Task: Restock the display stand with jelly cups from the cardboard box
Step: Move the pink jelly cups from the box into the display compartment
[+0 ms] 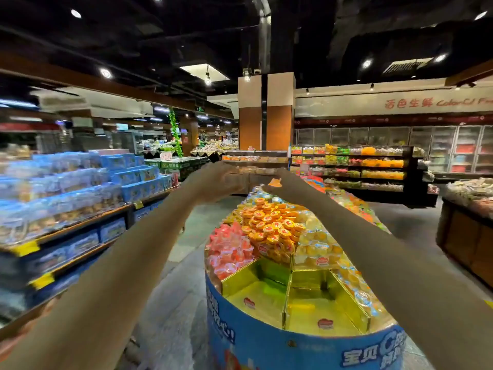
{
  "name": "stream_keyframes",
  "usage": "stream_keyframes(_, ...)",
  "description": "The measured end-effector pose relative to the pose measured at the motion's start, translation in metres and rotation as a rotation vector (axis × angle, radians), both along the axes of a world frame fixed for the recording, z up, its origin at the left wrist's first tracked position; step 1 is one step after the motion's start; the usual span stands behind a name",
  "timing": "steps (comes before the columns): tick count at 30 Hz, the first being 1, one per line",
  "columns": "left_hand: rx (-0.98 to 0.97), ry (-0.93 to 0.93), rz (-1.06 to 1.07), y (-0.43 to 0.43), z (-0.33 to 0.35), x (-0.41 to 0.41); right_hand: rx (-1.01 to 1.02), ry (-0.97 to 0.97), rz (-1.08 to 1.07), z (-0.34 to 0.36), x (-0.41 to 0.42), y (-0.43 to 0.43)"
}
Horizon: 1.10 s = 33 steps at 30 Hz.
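A: both arms reach out past the far end of the display stand (293,348). right hand (280,188) fingers pinch an orange-lidded jelly cup (275,182). left hand (213,180) is motion-blurred, can't tell its fingers
B: cardboard box?
A: not in view. near gold compartments (256,295) are bare, orange heap (269,222) is mounded high, pink cups (229,249) left of it, pale yellow cups (317,244) right
B: risk?
A: cup is held over the heap's far slope. set on top, it likely rolls off onto the floor (197,222) or starts a slide into the neighbours. right forearm crosses above the yellow cups and could sweep some out. I'd fill the bare compartments instead
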<state>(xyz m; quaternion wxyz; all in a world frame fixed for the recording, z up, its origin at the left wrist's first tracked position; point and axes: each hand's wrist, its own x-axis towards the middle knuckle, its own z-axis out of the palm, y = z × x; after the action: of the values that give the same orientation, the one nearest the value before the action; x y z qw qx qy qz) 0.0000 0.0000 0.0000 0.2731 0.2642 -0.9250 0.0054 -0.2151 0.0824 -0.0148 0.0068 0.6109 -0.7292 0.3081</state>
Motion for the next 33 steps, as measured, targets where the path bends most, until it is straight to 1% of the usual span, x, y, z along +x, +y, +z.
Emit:
stream_keyframes(2,-0.137,-0.122,0.14,-0.018,-0.003,0.025,0.061,0.108,-0.004,-0.002,0.024,-0.025)
stream_keyframes(4,-0.244,-0.254,0.231,-0.041,-0.012,0.058,0.12,0.223,-0.01,-0.007,0.055,-0.051)
stream_keyframes(6,-0.293,-0.342,0.301,-0.066,-0.023,0.093,0.132,0.297,-0.024,-0.018,0.088,-0.091)
stream_keyframes(8,-0.315,-0.379,0.374,-0.09,-0.033,0.13,0.123,0.32,0.01,-0.032,0.121,-0.136)
stream_keyframes(10,-0.267,-0.424,0.439,-0.121,-0.041,0.171,0.127,0.273,0.086,-0.046,0.16,-0.179)
stream_keyframes(13,-0.226,-0.473,0.497,-0.171,-0.052,0.231,0.174,0.252,0.153,-0.063,0.221,-0.241)
stream_keyframes(17,-0.19,-0.48,0.608,-0.245,-0.065,0.311,0.23,0.32,0.22,-0.078,0.297,-0.333)
stream_keyframes(21,-0.128,-0.499,0.681,-0.316,-0.088,0.386,0.222,0.326,0.289,-0.095,0.363,-0.41)
stream_keyframes(26,-0.048,-0.588,0.758,-0.383,-0.141,0.464,0.329,0.373,0.332,-0.143,0.422,-0.491)
stream_keyframes(29,0.025,-0.595,0.787,-0.418,-0.176,0.502,0.379,0.375,0.386,-0.182,0.45,-0.539)
stream_keyframes(33,0.16,-0.581,0.817,-0.474,-0.232,0.532,0.509,0.367,0.443,-0.243,0.487,-0.599)
